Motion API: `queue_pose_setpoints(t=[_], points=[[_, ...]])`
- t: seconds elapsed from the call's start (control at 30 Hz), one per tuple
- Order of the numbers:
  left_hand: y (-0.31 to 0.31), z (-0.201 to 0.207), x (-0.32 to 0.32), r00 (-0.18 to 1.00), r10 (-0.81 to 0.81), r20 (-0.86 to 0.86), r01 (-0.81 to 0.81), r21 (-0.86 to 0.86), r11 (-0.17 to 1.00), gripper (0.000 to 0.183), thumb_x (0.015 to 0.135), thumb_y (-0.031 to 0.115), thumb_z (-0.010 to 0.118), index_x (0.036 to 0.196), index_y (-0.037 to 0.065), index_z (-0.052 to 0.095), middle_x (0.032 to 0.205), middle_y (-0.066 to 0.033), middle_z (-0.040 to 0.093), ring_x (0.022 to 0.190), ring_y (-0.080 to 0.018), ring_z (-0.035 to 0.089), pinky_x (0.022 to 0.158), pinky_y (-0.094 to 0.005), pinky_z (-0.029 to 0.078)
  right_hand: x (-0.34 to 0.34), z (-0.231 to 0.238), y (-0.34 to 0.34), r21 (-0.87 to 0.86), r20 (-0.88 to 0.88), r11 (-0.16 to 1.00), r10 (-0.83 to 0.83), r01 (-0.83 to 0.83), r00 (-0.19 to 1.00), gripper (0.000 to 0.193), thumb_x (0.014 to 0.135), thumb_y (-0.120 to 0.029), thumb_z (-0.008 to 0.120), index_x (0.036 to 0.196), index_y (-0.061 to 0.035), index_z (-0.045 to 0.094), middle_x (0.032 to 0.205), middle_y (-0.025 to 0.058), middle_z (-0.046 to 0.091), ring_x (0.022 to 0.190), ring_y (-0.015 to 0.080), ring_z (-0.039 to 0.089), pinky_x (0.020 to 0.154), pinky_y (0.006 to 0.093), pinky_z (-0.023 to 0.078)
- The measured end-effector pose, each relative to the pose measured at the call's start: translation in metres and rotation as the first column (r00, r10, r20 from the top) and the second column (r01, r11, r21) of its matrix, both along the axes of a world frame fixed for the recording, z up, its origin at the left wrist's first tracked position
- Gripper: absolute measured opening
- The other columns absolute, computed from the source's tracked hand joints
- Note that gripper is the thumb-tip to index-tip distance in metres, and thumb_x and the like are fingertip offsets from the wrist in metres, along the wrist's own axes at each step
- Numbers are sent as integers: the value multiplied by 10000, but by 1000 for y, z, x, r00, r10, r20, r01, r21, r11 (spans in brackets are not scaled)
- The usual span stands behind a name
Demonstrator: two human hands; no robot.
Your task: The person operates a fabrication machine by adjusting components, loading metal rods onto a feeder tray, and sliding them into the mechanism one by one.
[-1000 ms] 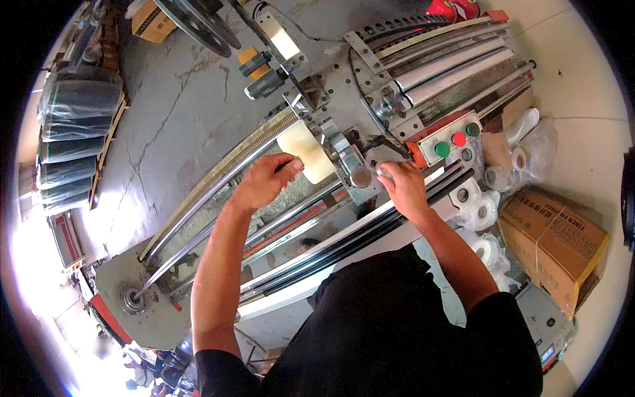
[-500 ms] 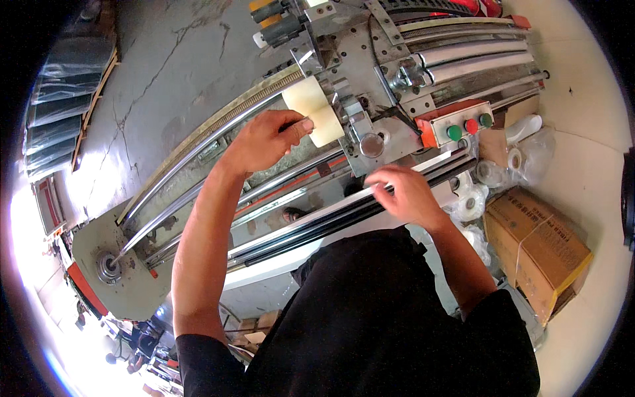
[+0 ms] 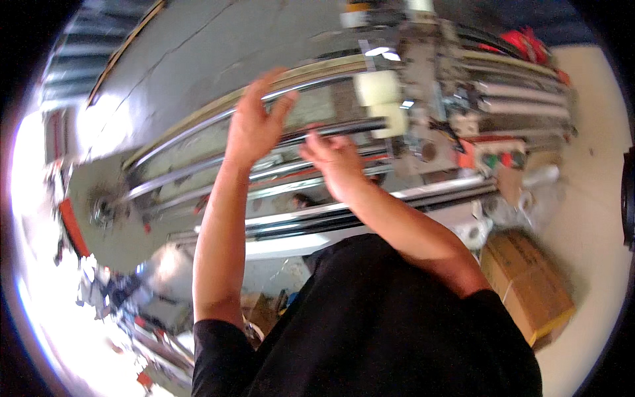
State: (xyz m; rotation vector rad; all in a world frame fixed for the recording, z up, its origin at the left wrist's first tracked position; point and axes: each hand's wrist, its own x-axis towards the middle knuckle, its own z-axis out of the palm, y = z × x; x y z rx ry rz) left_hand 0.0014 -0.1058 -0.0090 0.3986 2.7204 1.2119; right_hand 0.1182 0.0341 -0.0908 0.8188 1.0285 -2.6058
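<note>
My left hand (image 3: 256, 126) is raised over the machine's long metal rods, thumb and fingers spread, with nothing seen in it. To its right, my right hand (image 3: 334, 159) is just below a dark rod (image 3: 357, 126), its fingers loosely bent and apart. Blur hides whether those fingertips touch the rod. The rod's right end meets a cream-coloured block (image 3: 377, 89) with a stepped outline. That block sits against the left side of the metal carriage (image 3: 423, 99), beyond the reach of both hands.
A control box (image 3: 493, 155) with green and red buttons sits on the machine's right. The pale end plate (image 3: 99, 212) closes its left end. A cardboard box (image 3: 526, 284) and clear plastic-wrapped rolls (image 3: 529, 198) stand at the right, by the wall.
My left hand has left the cream block and opened, rising over the rods. My right hand has swung left and up toward the dark rod. The view has shifted, so the machine appears farther right.
</note>
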Motion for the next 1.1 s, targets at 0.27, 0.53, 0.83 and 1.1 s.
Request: queue_pose_setpoints(t=[0.27,0.53,0.83,1.1], points=[[-333,-103,-7,-100,989,110,-994,-47,-96,630,956,373,799,1315,-88,566,1277,-241,684,1156,-379,687,1005,-514,553,-11,17,-1,118,48,988,-107,101,993,285,998,-264,796,964,-10,671,1030,101,710,996,230,742,957,359,641],[-377,-135,27,448,563,695,-836,548,-11,213,1075,229,596,922,84,632,886,-93,699,867,-249,698,780,-416,568,-20,28,53,231,57,952,-218,199,974,262,994,-235,791,1111,-32,673,1122,84,716,1037,209,716,958,373,646],[-99,-32,272,239,52,970,-970,236,53,112,982,31,721,1049,110,680,1175,-148,741,974,-188,714,787,-310,635,229,59,346,304,7,909,-300,284,954,374,1117,-319,590,1371,-47,628,1334,87,715,1229,199,663,1103,355,514],[-53,-98,358,113,-2,994,-993,113,-40,57,1013,85,719,1050,106,681,1105,-98,768,1010,-189,756,806,-288,638,313,13,371,414,128,883,-296,220,947,339,1098,-319,637,1301,-48,653,1267,96,719,1162,213,682,1033,357,565]])
